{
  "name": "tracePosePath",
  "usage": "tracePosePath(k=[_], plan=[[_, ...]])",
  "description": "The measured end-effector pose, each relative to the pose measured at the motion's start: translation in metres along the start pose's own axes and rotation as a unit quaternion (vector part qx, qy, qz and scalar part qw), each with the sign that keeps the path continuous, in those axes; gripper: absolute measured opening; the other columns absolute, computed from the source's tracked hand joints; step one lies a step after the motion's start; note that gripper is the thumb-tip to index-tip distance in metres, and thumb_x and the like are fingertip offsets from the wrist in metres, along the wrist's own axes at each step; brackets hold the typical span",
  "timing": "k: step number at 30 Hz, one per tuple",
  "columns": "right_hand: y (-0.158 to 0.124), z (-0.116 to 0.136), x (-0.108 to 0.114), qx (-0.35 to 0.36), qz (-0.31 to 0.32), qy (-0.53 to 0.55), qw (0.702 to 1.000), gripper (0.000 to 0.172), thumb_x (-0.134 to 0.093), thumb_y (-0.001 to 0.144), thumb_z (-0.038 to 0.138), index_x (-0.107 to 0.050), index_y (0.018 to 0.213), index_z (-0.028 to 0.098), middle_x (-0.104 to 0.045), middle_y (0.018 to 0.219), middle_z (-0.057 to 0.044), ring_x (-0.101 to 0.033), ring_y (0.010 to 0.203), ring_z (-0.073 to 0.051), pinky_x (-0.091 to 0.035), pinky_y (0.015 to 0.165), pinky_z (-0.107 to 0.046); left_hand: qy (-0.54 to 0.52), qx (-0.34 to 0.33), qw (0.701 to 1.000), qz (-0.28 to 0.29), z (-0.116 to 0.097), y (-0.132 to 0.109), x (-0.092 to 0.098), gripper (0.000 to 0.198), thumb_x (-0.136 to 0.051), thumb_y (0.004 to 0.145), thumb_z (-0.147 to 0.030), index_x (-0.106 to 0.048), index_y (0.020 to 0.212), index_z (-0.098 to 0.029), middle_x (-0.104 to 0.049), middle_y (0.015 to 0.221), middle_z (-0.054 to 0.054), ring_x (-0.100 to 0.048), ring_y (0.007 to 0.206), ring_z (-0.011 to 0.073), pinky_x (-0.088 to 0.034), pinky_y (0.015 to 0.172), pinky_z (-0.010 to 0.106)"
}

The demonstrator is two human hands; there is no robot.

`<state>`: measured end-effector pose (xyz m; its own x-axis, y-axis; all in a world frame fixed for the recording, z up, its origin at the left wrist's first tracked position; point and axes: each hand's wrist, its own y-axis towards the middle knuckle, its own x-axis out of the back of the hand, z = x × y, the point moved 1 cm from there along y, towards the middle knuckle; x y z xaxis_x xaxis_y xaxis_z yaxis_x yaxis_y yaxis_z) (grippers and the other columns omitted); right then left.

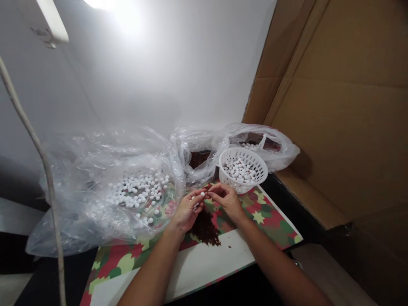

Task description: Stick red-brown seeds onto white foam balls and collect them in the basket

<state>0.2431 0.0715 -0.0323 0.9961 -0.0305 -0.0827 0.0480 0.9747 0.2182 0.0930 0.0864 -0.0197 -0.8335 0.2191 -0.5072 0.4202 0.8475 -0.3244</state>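
Between the fingertips of my left hand (186, 212) is a small white ball (202, 194), and more white shows in the curled fingers below it. The fingers of my right hand (228, 203) are pinched together close beside that ball; what they hold, if anything, is too small to make out. Beneath both hands lies a heap of small reddish-brown pieces (205, 228) on a camouflage-patterned sheet (126, 264). Just behind my right hand stands a white slotted plastic basket (262, 170) with many white balls in it, some with brown bits.
A large clear plastic bag (73, 225) with loose white balls (137, 191) spreads over the left side. Behind are a bag of brown pieces (199, 159) and another clear bag (288, 151). Cardboard (344, 127) walls the right; a cable (47, 170) hangs at the left.
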Motion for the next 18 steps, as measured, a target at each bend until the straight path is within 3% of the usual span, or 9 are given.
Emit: tracePosePath(k=[3,9,18], plan=[[-0.0025,-0.0017,0.0020,0.014,0.018,-0.012,1.000,0.021,-0.065,0.078,0.033,-0.062,0.080,0.013,-0.062,0.082,-0.004,-0.057,0.073,-0.009,-0.044,0.064,-0.018,0.018,-0.013,1.000,0.018,-0.0008,0.0014,-0.0018,0.040,-0.071,0.072,-0.023,-0.062,0.109,-0.010,-0.055,0.085,0.004,-0.045,0.060,0.0003,-0.031,0.048,0.011],[-0.0014,-0.0052,0.0030,-0.013,0.038,0.021,0.999,0.021,-0.064,0.079,0.033,-0.061,0.083,0.012,-0.063,0.086,-0.004,-0.057,0.074,-0.009,-0.043,0.063,-0.017,0.041,-0.036,0.998,0.022,0.0006,0.0017,-0.0020,0.030,-0.071,0.073,-0.030,-0.060,0.095,-0.013,-0.054,0.080,0.002,-0.046,0.060,0.0020,-0.026,0.046,0.013],[-0.0045,-0.0065,0.0003,-0.023,0.016,0.003,1.000,0.025,-0.063,0.078,0.036,-0.061,0.085,0.012,-0.063,0.081,-0.003,-0.057,0.071,-0.009,-0.045,0.067,-0.019,0.066,-0.034,0.997,0.023,0.0027,0.0018,-0.0009,0.035,-0.072,0.071,-0.033,-0.060,0.098,-0.014,-0.054,0.082,0.002,-0.044,0.061,0.0021,-0.026,0.049,0.014]])
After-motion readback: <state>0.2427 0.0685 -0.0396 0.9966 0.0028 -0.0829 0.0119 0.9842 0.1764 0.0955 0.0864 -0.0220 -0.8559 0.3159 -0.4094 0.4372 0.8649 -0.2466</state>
